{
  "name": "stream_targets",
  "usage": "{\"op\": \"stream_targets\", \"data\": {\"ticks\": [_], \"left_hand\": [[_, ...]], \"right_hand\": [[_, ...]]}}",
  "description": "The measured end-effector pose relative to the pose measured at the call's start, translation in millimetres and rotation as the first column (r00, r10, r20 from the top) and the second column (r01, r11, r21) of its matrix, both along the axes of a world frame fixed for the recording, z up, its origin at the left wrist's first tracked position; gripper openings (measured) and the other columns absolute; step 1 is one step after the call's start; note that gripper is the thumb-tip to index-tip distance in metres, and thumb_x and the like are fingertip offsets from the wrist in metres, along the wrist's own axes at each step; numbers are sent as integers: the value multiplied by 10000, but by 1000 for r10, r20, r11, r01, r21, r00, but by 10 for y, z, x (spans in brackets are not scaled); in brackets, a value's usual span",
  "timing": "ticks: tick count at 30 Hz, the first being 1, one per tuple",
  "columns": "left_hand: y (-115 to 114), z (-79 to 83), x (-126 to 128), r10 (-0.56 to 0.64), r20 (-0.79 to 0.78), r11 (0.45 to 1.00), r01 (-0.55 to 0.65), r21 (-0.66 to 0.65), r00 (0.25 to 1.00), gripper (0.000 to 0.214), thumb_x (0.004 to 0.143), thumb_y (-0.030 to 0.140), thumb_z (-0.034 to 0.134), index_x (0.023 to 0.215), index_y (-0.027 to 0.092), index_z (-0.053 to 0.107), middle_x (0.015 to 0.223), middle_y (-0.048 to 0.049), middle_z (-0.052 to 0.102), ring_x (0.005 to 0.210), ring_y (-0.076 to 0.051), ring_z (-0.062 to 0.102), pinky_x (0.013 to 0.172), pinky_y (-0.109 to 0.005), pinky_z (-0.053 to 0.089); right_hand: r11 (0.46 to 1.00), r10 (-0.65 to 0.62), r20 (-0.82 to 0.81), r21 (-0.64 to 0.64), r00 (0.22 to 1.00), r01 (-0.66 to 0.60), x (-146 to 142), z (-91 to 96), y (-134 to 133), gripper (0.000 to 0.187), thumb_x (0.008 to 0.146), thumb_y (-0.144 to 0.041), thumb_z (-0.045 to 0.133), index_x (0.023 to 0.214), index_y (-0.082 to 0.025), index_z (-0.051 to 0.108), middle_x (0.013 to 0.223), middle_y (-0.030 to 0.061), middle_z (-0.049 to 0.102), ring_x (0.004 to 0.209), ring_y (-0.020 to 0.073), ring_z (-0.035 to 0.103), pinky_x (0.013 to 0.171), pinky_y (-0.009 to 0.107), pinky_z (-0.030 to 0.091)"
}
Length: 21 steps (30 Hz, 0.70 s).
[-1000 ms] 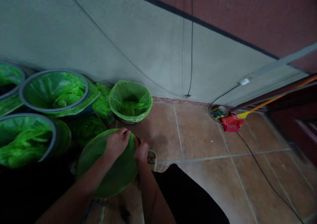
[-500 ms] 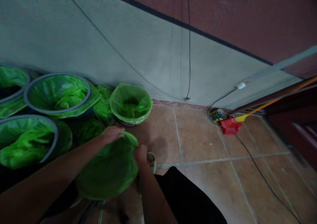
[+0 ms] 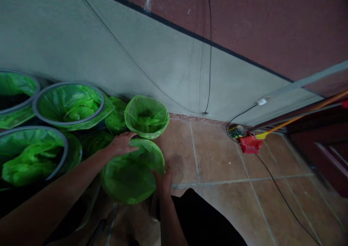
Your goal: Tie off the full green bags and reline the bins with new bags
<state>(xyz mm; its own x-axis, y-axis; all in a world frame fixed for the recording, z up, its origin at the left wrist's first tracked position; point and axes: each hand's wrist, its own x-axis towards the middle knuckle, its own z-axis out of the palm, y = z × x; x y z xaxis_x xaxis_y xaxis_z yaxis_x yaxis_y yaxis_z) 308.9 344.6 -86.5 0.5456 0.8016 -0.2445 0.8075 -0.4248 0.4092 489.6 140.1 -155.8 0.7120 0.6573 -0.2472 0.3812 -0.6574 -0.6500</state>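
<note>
A small bin lined with a green plastic bag (image 3: 132, 173) stands on the tiled floor right in front of me. My left hand (image 3: 122, 143) lies on its far rim with the fingers curled over the bag's edge. My right hand (image 3: 163, 179) grips the bag's edge at the near right side of the rim. The bag's mouth is spread wide over the rim. A second small green-lined bin (image 3: 146, 116) stands just behind it, by the wall.
Three larger grey-rimmed bins with green liners (image 3: 69, 104) (image 3: 32, 153) (image 3: 13, 90) crowd the left. A grey wall runs behind them with black cables (image 3: 209, 57). On the right floor are a red dustpan (image 3: 250, 144), a yellow-headed broom (image 3: 299, 117) and a cable.
The green bag went from bunched between my hands to spread open over the bin's rim. My left hand moved to the far rim, my right hand to the near right.
</note>
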Motion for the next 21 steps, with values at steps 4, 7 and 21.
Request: {"op": "stream_targets", "data": {"ticks": [4, 7, 21], "left_hand": [[10, -26, 159, 70, 34, 997, -71, 25, 997, 486, 968, 455, 405, 1251, 168, 676, 1297, -124, 704, 1205, -253, 650, 1049, -346, 473], [4, -45, 272, 90, -79, 996, -90, 2, 993, 504, 1015, 383, 288, 1115, 163, 731, 1169, -128, 756, 1091, -252, 703, 974, -341, 506], [-153, -230, 120, 94, -227, 995, -85, 47, 969, 315, 949, 294, 500, 1174, 130, 646, 1129, -168, 731, 1042, -321, 701, 849, -398, 511]], "right_hand": [[988, -24, 34, 154, 999, 18, 189, 312, 445, 475, 994, -374, 451, 1325, -72, 609, 1299, 221, 681, 1203, 267, 664, 975, 342, 517], [977, 173, 79, 109, 982, -181, 261, 476, 865, 402, 1030, -312, 385, 1174, -127, 712, 1146, 165, 753, 1071, 234, 709, 922, 298, 510], [779, 594, 85, -311, 800, -545, 258, 266, 1144, 255, 973, -172, 531, 1139, -104, 712, 1005, 136, 770, 918, 191, 706, 794, 239, 484]]}}
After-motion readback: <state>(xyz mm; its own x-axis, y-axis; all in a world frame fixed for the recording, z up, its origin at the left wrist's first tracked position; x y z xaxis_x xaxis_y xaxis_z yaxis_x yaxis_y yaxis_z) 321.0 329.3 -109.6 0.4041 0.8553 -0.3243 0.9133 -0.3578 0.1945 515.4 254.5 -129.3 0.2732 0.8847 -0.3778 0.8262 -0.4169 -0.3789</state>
